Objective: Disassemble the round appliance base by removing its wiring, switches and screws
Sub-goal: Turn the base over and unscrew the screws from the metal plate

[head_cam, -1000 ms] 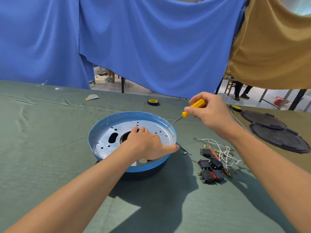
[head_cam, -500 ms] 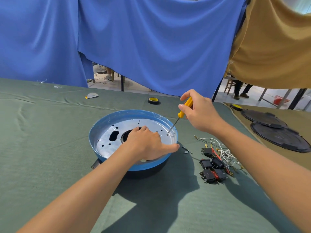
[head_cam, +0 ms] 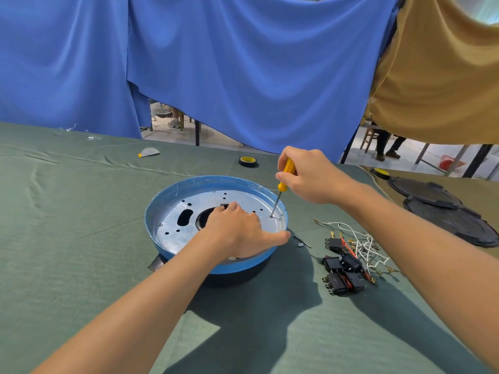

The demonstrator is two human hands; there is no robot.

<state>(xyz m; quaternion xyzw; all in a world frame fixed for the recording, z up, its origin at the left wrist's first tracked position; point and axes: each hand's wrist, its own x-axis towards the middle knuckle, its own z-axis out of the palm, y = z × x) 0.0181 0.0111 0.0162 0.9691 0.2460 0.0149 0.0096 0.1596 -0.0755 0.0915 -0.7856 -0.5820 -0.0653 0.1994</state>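
Currently the round base (head_cam: 172, 201) is sitting open side up on the green desk (head_cam: 81, 238). It is looking stiff, light and likely to spin, so the left hand (head_cam: 237, 233) is bracing it, fingers hooking the centre hole, thumb pressing the blue rim. The right hand (head_cam: 305, 176) is gripping the yellow screwdriver (head_cam: 286, 171), which is standing steeply, tip down on 1 screw (head_cam: 271, 216) near the right rim. Removed switches and wires (head_cam: 345, 268) are lying beside it.
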